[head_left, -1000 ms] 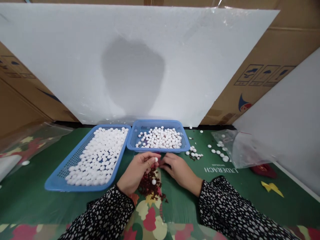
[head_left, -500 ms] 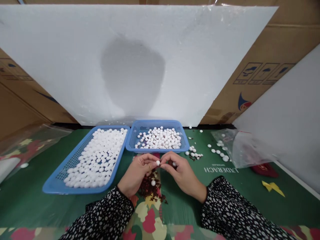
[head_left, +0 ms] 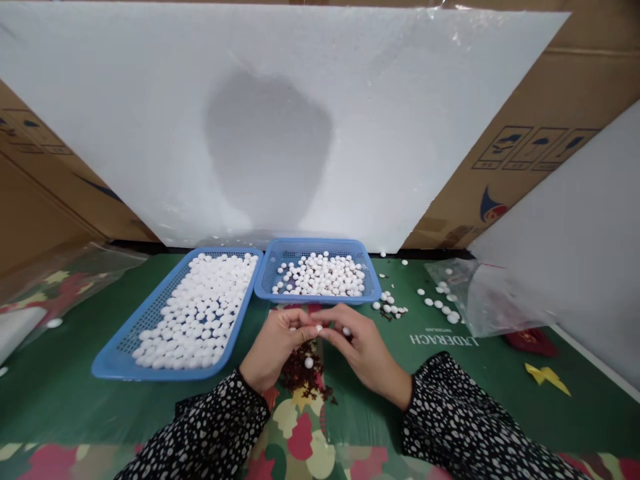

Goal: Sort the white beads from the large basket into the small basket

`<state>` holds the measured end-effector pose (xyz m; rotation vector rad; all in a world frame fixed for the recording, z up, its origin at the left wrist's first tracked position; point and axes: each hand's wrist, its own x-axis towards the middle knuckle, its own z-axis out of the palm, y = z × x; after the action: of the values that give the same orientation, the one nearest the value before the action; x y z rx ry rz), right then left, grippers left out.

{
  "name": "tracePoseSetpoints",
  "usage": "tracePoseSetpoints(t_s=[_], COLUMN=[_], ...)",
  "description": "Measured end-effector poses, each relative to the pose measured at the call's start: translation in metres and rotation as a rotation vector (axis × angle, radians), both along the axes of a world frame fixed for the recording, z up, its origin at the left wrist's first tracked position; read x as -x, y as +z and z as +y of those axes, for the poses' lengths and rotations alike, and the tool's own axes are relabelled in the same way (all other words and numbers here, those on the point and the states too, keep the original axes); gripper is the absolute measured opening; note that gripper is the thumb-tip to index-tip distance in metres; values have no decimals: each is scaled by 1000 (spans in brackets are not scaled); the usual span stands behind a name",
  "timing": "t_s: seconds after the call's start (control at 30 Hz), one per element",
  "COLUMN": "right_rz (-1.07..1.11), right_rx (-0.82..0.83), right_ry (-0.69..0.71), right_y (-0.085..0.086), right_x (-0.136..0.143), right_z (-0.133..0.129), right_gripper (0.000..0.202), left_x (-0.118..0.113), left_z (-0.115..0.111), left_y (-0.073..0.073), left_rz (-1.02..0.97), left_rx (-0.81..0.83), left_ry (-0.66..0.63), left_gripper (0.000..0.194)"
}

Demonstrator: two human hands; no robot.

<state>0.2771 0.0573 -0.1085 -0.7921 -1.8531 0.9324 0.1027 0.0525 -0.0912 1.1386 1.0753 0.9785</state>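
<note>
My left hand (head_left: pixel 277 341) and my right hand (head_left: pixel 364 347) meet at the fingertips in front of the smaller blue basket (head_left: pixel 371 293). Between both thumbs and forefingers is a small white ball (head_left: pixel 319 328), pinched from either side. A second white ball (head_left: pixel 347 331) shows tucked among the curled fingers of my right hand. Below the hands lies a pile of dark red-brown bits (head_left: pixel 300 380), with a loose white ball (head_left: pixel 309 363) on it. The smaller basket holds many white balls mixed with dark bits.
A larger blue basket (head_left: pixel 113 363) full of white pieces stands at the left. Loose white balls (head_left: pixel 439 304) lie right of the baskets, beside a clear plastic bag (head_left: pixel 483 303). A yellow scrap (head_left: pixel 547 377) is at the far right. A white board (head_left: pixel 370 133) stands behind.
My right fingertips have closed in and now touch the white ball held by my left hand. The view has shifted slightly.
</note>
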Motion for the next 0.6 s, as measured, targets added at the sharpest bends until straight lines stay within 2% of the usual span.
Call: tracePoseSetpoints(t_s=[0.07,0.13,0.27,0.33,0.4,0.5,0.6], right_rz=[-5,44,274,280,134,-151,-366], right_rx=[-45,23,429,547,487,208,-22], right_ry=[54,39,48,67,33,-67,-85], right_y=[3,1,-8,-13,-16,-20,-21], right_x=[1,2,1,-2,-4,-4,1], right_z=[0,1,6,10,15,21,25], right_gripper=[16,15,16,17,19,19,14], left_x=[1,3,8,10,11,9,8], left_z=[1,1,0,-1,-1,1,5], left_y=[-1,2,15,18,16,12,10], left_rz=[-37,-42,74,104,107,63,17], left_rx=[37,63,73,49,24,-4,-14], left_ry=[-22,-35,-81,-102,-80,1,75], left_gripper=[30,29,10,4,2,12,24])
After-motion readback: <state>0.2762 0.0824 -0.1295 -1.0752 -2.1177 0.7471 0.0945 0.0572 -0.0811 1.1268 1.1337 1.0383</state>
